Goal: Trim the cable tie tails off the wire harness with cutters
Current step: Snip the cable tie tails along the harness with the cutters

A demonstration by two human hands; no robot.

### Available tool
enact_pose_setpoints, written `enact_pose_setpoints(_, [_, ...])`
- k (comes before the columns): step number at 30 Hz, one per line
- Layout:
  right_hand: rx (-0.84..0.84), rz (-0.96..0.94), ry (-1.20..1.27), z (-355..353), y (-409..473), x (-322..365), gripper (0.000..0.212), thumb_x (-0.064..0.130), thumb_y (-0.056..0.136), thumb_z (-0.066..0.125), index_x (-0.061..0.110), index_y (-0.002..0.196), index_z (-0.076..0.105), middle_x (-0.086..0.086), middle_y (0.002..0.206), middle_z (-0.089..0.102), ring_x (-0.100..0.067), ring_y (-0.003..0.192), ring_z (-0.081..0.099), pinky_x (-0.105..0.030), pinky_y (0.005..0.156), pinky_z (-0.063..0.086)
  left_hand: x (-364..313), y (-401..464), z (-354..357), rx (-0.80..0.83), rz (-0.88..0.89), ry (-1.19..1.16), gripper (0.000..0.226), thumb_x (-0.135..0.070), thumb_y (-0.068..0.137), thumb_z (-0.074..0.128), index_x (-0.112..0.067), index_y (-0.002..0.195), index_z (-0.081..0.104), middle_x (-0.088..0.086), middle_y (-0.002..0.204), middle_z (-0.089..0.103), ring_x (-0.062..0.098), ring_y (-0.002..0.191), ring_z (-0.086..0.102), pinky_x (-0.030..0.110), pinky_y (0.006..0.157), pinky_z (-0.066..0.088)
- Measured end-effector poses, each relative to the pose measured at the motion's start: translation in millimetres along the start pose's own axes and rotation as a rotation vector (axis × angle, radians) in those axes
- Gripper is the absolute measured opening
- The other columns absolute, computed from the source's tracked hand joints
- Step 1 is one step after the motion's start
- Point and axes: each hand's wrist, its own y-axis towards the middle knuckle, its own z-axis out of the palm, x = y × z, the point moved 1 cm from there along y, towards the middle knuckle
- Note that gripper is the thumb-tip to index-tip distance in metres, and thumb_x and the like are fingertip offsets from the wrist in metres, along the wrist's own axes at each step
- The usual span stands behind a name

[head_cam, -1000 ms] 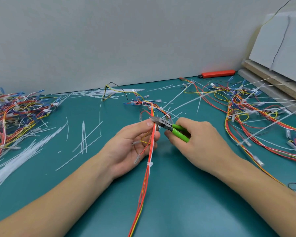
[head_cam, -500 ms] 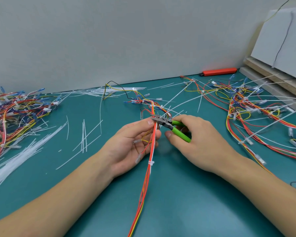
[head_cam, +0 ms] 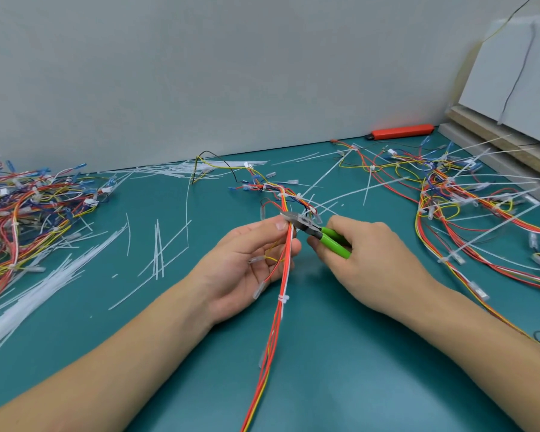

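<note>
A wire harness (head_cam: 280, 310) of red, orange and yellow wires runs from the bottom edge up through my left hand (head_cam: 247, 266), which pinches it between thumb and fingertips. A trimmed white cable tie (head_cam: 282, 298) wraps the bundle below the palm. My right hand (head_cam: 374, 263) grips green-handled cutters (head_cam: 320, 233). Their metal jaws touch the harness just above my left thumb. Whether a tie tail lies between the jaws is hidden.
A teal mat (head_cam: 340, 369) covers the table. A tangled harness pile (head_cam: 22, 210) lies at the left, with loose cut tie tails (head_cam: 156, 257) beside it. More harnesses with long untrimmed ties (head_cam: 468, 213) spread at the right. An orange knife (head_cam: 402, 131) lies by the wall. Boards (head_cam: 512, 82) lean at the back right.
Both hands and the cutters have stayed nearly in place at the harness. The cutter jaws have shifted slightly toward my left thumb.
</note>
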Motion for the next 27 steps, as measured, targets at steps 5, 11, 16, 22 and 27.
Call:
enact_pose_setpoints(5, [0.036, -0.044, 0.08, -3.4, 1.5, 3.8, 0.027, 0.051, 0.094, 0.058, 0.037, 0.117, 0.061, 0.018, 0.103, 0.064, -0.012, 0.103, 0.057, -0.048, 0.096, 0.048, -0.3, 1.0, -0.2, -0.015, -0.004, -0.003, 0.017, -0.021, 0.081, 0.072, -0.014, 0.095, 0.08, 0.001, 0.089, 0.07, 0.01, 0.074, 0.069, 0.02, 0.067, 0.055])
enact_pose_setpoints(11, [0.047, -0.057, 0.066, -3.7, 1.3, 4.1, 0.029, 0.051, 0.095, 0.055, 0.036, 0.119, 0.061, 0.021, 0.102, 0.061, -0.013, 0.105, 0.054, -0.049, 0.098, 0.046, 0.9, 2.8, -1.8, -0.002, 0.009, 0.01, 0.016, -0.021, 0.083, 0.071, -0.014, 0.096, 0.079, 0.001, 0.089, 0.069, 0.01, 0.074, 0.069, 0.021, 0.067, 0.055])
enact_pose_setpoints(16, [0.045, -0.072, 0.054, -3.0, 2.5, 2.0, 0.029, 0.051, 0.095, 0.056, 0.036, 0.119, 0.061, 0.021, 0.1, 0.06, -0.013, 0.103, 0.053, -0.048, 0.097, 0.046, 0.6, 2.7, -1.5, 0.012, 0.02, 0.016, 0.019, -0.022, 0.079, 0.075, -0.014, 0.096, 0.079, 0.001, 0.089, 0.068, 0.011, 0.075, 0.069, 0.021, 0.067, 0.055])
enact_pose_setpoints(22, [-0.026, -0.024, -0.004, -1.5, 4.5, -3.2, 0.029, 0.044, 0.093, 0.061, 0.026, 0.075, 0.049, 0.004, 0.058, 0.051, -0.023, 0.06, 0.05, -0.035, 0.052, 0.037, 2.5, 3.7, -2.8, 0.004, 0.033, 0.037, 0.023, -0.017, 0.086, 0.071, -0.01, 0.108, 0.073, 0.003, 0.089, 0.065, 0.012, 0.074, 0.069, 0.022, 0.064, 0.055])
enact_pose_setpoints(27, [-0.019, -0.005, -0.029, -2.3, 4.6, -3.1, 0.028, 0.038, 0.092, 0.06, 0.024, 0.073, 0.044, 0.0, 0.055, 0.048, -0.024, 0.055, 0.046, -0.033, 0.048, 0.034, 2.9, 3.6, -2.5, 0.015, 0.037, 0.052, 0.021, -0.016, 0.086, 0.071, -0.01, 0.107, 0.074, 0.004, 0.09, 0.064, 0.012, 0.073, 0.069, 0.022, 0.063, 0.054])
